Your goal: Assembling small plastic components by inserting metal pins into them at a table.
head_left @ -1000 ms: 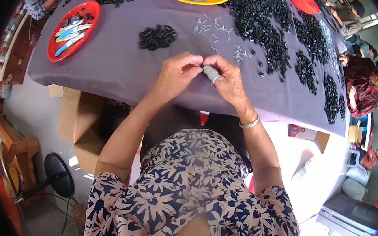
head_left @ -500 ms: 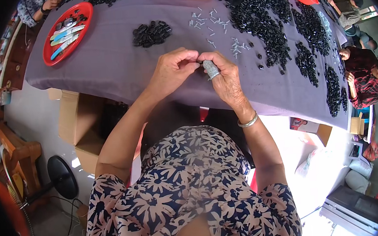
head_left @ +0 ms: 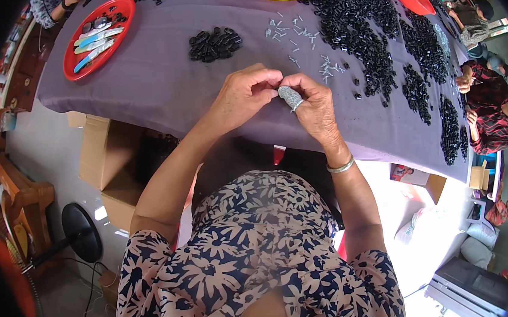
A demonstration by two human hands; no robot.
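left hand (head_left: 242, 96), right hand (head_left: 313, 105), fingertips pinched together

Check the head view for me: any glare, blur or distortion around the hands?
Head view: fisheye bends the table edge and blackens the corners; both hands, left hand and right hand, look sharp; even daylight, with glare only on the pale floor at lower right.

A navy short-sleeved top (head_left: 257, 261) printed with cream flowers is worn; a silver bangle (head_left: 340, 166) is seen on the right wrist.
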